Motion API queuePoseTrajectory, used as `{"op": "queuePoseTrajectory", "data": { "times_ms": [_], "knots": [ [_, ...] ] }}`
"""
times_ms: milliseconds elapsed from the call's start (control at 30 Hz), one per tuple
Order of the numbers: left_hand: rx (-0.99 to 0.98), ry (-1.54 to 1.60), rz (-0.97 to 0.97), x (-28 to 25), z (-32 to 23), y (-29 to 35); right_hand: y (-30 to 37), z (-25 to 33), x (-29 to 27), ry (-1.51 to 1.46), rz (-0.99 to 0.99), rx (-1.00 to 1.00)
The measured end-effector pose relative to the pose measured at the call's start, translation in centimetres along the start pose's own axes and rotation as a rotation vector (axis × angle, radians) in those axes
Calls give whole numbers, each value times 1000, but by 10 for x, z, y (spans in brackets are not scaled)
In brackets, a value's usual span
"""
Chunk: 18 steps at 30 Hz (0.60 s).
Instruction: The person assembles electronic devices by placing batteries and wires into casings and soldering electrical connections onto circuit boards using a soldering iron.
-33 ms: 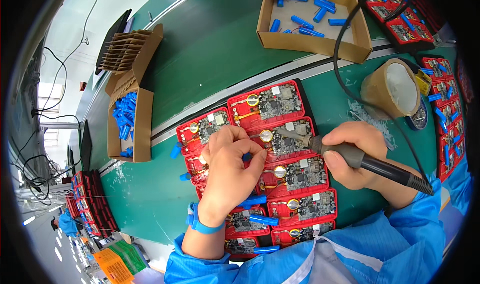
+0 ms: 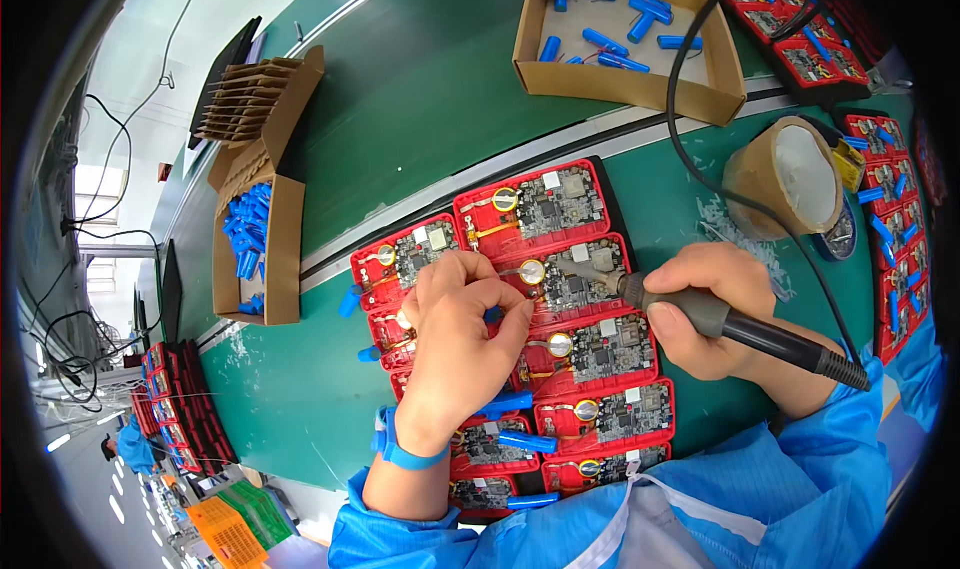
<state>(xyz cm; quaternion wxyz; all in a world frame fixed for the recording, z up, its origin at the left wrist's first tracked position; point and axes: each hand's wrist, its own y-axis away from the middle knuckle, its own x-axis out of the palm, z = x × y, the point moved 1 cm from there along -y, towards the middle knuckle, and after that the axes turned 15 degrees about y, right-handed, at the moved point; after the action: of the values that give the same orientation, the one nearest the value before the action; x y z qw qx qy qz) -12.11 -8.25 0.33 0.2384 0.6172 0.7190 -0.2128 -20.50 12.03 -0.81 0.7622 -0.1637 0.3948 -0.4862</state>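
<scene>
My right hand (image 2: 715,304) grips a black soldering iron (image 2: 735,326), its metal tip (image 2: 592,274) pointing left over a green-grey circuit board (image 2: 572,291) in a red plastic case. My left hand (image 2: 465,324) is closed in a pinch over the left column of cases. A bit of a blue cylindrical battery (image 2: 493,314) shows between thumb and fingers; what the fingertips hold is hidden. Several red cases (image 2: 530,209) lie in two columns on a black tray (image 2: 607,174), each with a board and a coin cell (image 2: 505,200). Blue batteries (image 2: 528,441) lie across the lower cases.
Cardboard boxes of blue batteries stand far left (image 2: 285,259) and at the back (image 2: 630,89). A metal rail (image 2: 430,194) crosses the green table. To the right are a brown tape roll (image 2: 755,184), white scraps (image 2: 740,234) and more red cases (image 2: 905,259). The black iron cable (image 2: 680,149) arches overhead.
</scene>
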Motion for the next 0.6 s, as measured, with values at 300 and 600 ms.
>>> {"op": "queuePoseTrajectory", "data": {
  "times_ms": [300, 600],
  "knots": [
    [-78, 45, 21, 2, 5, -4, -1, -5, 4, -25, 74, -15],
    [-42, 16, 11, 2, 4, -5, 2, -9, 9, -15, 104, -54]
  ]
}}
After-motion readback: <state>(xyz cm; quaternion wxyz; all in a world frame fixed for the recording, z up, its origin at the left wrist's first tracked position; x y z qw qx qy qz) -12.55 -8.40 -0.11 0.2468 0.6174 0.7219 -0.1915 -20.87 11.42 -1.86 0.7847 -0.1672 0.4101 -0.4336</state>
